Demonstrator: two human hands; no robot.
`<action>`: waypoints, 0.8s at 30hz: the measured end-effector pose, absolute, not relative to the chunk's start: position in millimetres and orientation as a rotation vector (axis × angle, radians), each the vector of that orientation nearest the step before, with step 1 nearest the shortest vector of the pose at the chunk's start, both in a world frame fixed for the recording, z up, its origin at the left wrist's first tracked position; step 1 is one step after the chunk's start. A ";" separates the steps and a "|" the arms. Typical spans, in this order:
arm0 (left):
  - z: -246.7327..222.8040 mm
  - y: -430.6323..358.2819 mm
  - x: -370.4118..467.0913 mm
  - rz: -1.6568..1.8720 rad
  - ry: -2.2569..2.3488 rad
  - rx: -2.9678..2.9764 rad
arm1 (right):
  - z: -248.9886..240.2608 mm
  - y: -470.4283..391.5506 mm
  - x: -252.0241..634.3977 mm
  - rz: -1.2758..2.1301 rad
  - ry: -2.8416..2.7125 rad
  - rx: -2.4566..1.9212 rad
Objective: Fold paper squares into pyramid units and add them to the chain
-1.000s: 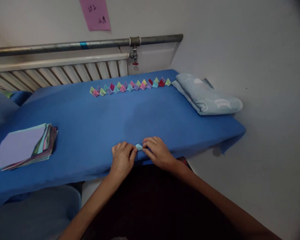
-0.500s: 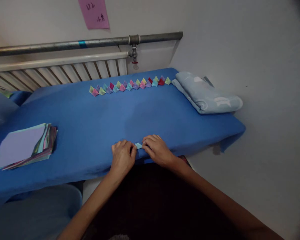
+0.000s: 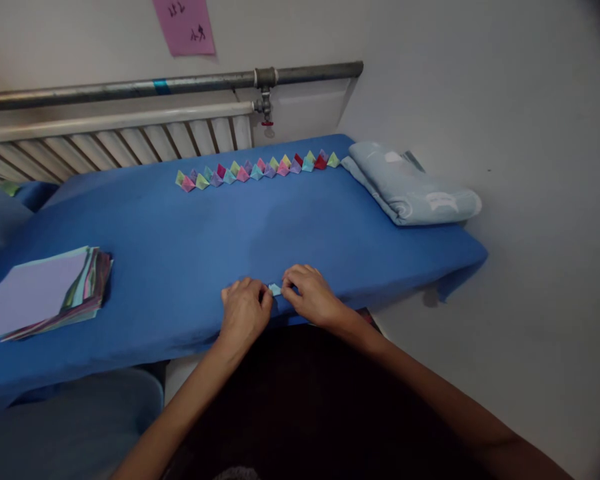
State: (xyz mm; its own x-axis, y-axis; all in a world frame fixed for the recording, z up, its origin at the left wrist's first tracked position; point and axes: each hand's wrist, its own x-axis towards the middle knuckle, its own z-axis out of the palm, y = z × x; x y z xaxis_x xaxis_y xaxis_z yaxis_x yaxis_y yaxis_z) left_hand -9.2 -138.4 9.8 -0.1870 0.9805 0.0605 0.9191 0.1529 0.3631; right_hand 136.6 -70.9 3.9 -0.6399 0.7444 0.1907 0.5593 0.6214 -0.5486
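A small light-blue folded paper [image 3: 275, 289] lies at the near edge of the blue cloth [image 3: 195, 247], between my two hands. My left hand [image 3: 245, 305] pinches its left end between thumb and fingers. At its right end is my right hand [image 3: 309, 292], fingers curled and thumb bent toward the fingertips; whether these fingertips grip the paper is too small to tell. Farther back, a zigzag row of folded paper pieces [image 3: 243, 174] in pink, yellow, blue, purple and red runs across the cloth.
On the left lies a stack of coloured paper sheets [image 3: 37, 290]. A folded light-blue blanket [image 3: 415, 190] rests at the back right beside the wall. Behind the cloth are a white radiator [image 3: 125, 143] and a metal pipe [image 3: 195, 83]. A blue chair [image 3: 90, 420] stands at the lower left.
The fingers of my right hand have curled more and shifted slightly at the paper's right end. My left hand keeps its pinch. The whole view has moved a little.
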 end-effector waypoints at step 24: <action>20.3 -130.2 -12.7 0.362 2.164 1.797 | 4.3 -66.9 133.2 0.679 -2.409 -1.101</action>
